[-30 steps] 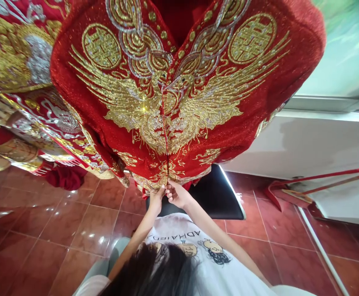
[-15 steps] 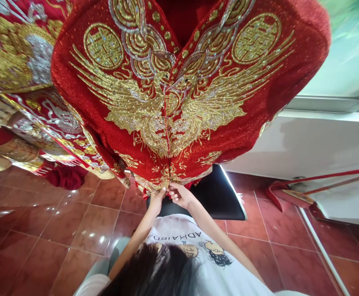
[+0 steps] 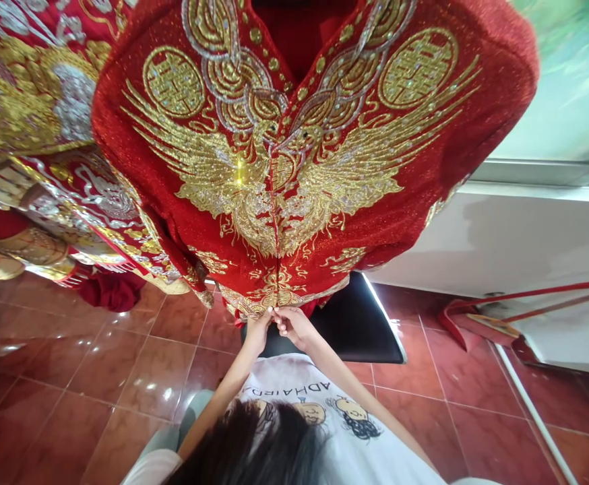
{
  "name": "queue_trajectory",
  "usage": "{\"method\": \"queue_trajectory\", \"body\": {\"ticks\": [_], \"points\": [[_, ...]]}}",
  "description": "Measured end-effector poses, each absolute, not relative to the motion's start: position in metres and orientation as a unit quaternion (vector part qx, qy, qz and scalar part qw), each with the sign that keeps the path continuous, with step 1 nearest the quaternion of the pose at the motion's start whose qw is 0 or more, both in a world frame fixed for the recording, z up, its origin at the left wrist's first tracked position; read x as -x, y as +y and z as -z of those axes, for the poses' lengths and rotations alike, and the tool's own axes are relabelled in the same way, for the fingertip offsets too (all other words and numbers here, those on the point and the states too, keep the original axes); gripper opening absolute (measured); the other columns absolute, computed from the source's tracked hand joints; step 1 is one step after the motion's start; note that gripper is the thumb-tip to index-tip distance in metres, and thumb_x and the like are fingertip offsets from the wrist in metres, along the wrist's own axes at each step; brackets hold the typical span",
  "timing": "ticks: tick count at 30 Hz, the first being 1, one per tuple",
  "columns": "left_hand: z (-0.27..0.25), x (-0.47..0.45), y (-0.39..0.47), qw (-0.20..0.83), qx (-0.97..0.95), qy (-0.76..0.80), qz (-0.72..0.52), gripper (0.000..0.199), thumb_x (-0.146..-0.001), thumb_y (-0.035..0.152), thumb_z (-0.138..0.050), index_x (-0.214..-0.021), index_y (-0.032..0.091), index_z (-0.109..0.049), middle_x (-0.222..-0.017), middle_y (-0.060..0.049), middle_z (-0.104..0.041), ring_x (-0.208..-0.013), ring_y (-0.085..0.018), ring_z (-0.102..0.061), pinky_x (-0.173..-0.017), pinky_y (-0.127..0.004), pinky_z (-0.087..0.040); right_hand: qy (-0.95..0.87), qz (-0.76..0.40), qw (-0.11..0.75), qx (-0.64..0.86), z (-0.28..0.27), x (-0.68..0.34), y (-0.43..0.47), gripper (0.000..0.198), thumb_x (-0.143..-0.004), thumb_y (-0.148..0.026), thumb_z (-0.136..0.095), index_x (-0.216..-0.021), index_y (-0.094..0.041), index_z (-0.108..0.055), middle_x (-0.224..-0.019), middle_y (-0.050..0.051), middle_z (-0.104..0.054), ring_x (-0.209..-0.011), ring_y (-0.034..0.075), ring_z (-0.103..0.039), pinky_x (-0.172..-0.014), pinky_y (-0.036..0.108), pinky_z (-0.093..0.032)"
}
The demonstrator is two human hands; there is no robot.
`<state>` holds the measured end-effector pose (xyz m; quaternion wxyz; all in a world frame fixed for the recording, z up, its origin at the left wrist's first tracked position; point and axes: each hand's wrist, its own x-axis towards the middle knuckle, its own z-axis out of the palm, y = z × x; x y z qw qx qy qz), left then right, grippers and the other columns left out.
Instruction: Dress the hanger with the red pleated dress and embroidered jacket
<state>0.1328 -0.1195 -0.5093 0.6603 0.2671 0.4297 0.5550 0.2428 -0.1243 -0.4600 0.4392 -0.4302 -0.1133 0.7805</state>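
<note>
A red jacket with gold embroidered birds, round medallions and a beaded collar hangs upright in front of me. Its front edges meet along a centre seam. At the bottom of that seam, my left hand pinches the hem with thumb and forefinger. My right hand is closed at the same spot, its fingertips touching those of the left and its other fingers curled. Whatever small fastening may lie between the fingertips is hidden.
More embroidered red garments hang at the left, close to the jacket. Behind the hem stands a black seat. A red dustpan with long handles leans by the white wall at the right, and a white pole lies on the tiled floor.
Both hands stay at the hem, with the right fingers shifted slightly. The jacket's upper part sits a little lower in view.
</note>
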Motion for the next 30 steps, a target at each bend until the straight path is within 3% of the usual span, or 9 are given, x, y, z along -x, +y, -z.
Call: {"method": "queue_trajectory", "body": {"ticks": [9, 20, 30], "points": [[0.497, -0.145, -0.124, 0.667, -0.308, 0.418, -0.535, 0.04, -0.072, 0.048, -0.071, -0.052, 0.018, -0.054, -0.044, 0.002, -0.048, -0.052, -0.016, -0.057, -0.056, -0.031, -0.051, -0.13, -0.706, 0.485, 0.498, 0.448, -0.232, -0.124, 0.016, -0.057, -0.023, -0.066, -0.048, -0.015, -0.055, -0.037, -0.003, -0.045, -0.031, 0.005, -0.033, -0.033, 0.02, -0.017], [0.513, -0.146, -0.118, 0.59, -0.285, 0.462, -0.597, 0.027, -0.065, 0.037, -0.078, -0.064, 0.019, -0.058, -0.059, 0.0, -0.058, -0.064, -0.018, -0.06, -0.064, -0.032, -0.051, -0.127, -0.688, 0.501, 0.51, 0.43, -0.225, -0.114, 0.016, -0.058, -0.017, -0.058, -0.045, -0.016, -0.049, -0.04, -0.003, -0.043, -0.034, 0.004, -0.03, -0.034, 0.02, -0.017], [0.526, -0.145, -0.114, 0.573, -0.285, 0.476, -0.603, 0.024, -0.063, 0.032, -0.079, -0.068, 0.02, -0.059, -0.058, 0.001, -0.059, -0.069, -0.02, -0.062, -0.069, -0.034, -0.051, -0.11, -0.683, 0.502, 0.519, 0.426, -0.225, -0.109, 0.013, -0.055, -0.016, -0.056, -0.043, -0.015, -0.049, -0.04, -0.004, -0.042, -0.033, 0.002, -0.03, -0.033, 0.017, -0.017]]}}
